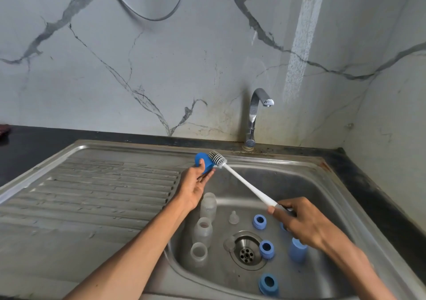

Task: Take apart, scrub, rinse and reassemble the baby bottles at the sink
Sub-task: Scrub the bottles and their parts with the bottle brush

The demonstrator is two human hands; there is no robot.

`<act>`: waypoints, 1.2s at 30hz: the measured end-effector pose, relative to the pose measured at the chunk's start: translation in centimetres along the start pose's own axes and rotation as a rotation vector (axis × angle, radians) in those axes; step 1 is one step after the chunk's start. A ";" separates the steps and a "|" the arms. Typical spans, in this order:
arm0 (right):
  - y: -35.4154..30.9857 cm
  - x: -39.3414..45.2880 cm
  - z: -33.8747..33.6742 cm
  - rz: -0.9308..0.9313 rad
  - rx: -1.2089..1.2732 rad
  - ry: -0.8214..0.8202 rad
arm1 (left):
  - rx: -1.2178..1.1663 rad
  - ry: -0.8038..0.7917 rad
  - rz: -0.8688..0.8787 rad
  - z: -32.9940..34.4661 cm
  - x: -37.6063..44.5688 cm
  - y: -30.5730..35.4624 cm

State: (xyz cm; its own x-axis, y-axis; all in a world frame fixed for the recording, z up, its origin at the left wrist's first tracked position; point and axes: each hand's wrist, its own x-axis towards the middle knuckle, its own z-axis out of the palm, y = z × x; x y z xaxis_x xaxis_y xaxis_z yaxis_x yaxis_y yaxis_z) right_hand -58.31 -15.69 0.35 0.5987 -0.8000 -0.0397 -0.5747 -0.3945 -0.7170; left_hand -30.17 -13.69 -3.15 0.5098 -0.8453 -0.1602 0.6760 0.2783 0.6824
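Over the sink point(322, 184), left hand point(196, 184) round blue cap point(204, 163)

A blue bottle cap point(204, 164) was held up over the sink's back-left rim, the white brush's point(242, 180) bristle head touching it. Three clear bottle bodies point(202, 230) stood upright along the basin's left wall. Blue collar rings point(266, 249) and a clear teat point(233, 217) lay around the drain.

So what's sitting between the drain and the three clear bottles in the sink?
In the head view, a clear teat lies at the drain's left edge; otherwise bare steel up to the bottles.
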 end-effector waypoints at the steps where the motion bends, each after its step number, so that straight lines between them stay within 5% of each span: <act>1: 0.0 0.0 -0.1 0.004 0.002 0.002 | 0.021 -0.011 0.009 0.0 0.0 0.0; 7: 0.4 0.1 -0.7 0.040 -0.015 0.069 | 0.278 -0.142 -0.011 1.7 -1.1 -2.6; 16: 0.1 -0.1 -0.6 0.037 -0.034 0.000 | 0.200 0.005 0.059 0.1 0.0 -0.7; 21: 0.6 0.3 -0.6 0.069 -0.065 0.056 | 0.492 -0.150 0.049 2.0 -1.6 -3.4; 36: 0.6 0.4 -0.6 0.067 -0.092 0.065 | 0.413 -0.081 0.052 1.8 -1.3 -3.0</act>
State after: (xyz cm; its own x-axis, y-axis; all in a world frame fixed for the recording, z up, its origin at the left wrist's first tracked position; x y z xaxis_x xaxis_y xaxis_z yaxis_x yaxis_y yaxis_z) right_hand -58.79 -16.49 0.37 0.5214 -0.8525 -0.0382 -0.6626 -0.3762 -0.6477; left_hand -33.81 -14.21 -3.68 0.4830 -0.8726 -0.0725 0.3721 0.1295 0.9191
